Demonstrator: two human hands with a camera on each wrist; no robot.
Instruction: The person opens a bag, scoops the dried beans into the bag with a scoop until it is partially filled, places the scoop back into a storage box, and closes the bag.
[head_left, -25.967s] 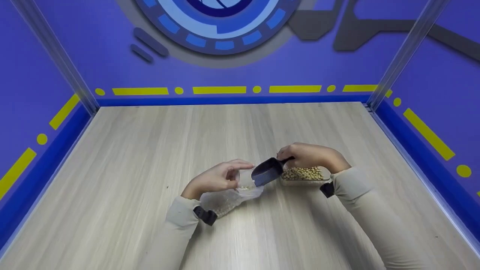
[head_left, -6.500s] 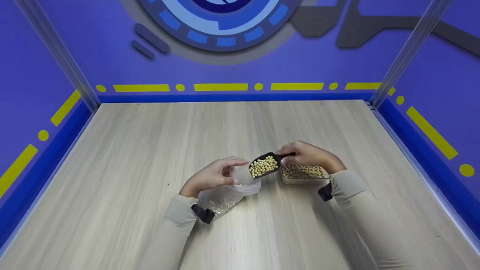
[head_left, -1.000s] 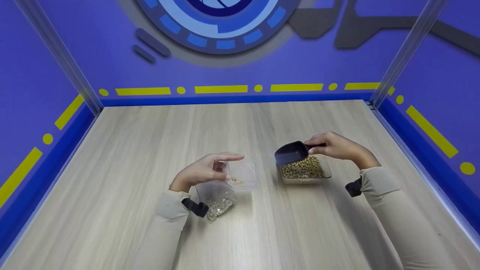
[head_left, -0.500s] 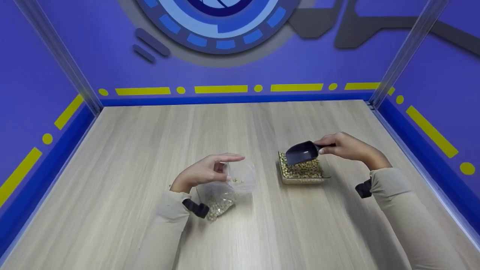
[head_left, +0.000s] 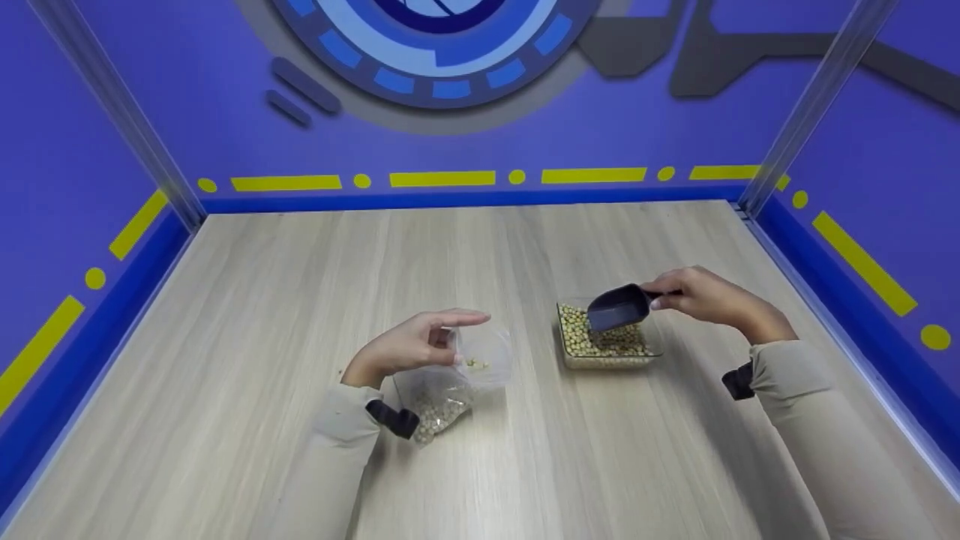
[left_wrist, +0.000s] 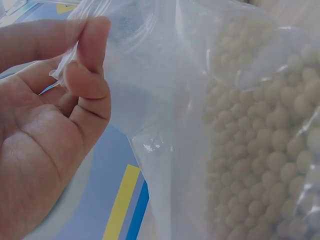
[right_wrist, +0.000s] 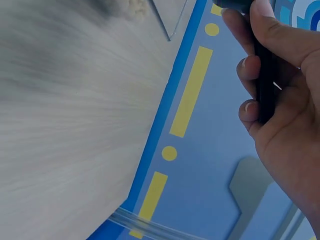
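Observation:
My left hand [head_left: 416, 343] pinches the edge of a clear plastic bag [left_wrist: 150, 115] near its mouth. Pale round beans [left_wrist: 265, 150] fill the bag's lower part, and a few more lie just inside its mouth. In the right wrist view, the fingers of my right hand [right_wrist: 290, 75] curl round the handle of a black scoop [head_left: 619, 307]. That scoop is tilted over a glass container [head_left: 607, 361] of beans, its front edge at the beans. Whether the scoop holds any beans is hidden from the head view.
The wooden table [head_left: 337, 277] carries the bag at left and the glass container at right, with a gap between them. Blue panels [head_left: 465, 150] with yellow marks enclose the back and sides. Black wrist cameras [head_left: 394, 418] sit on both sleeves.
Over the last second my right hand has moved right with the scoop, across the container. Some seconds earlier the scoop was at the bag's mouth, full of beans. My left hand has barely moved lately.

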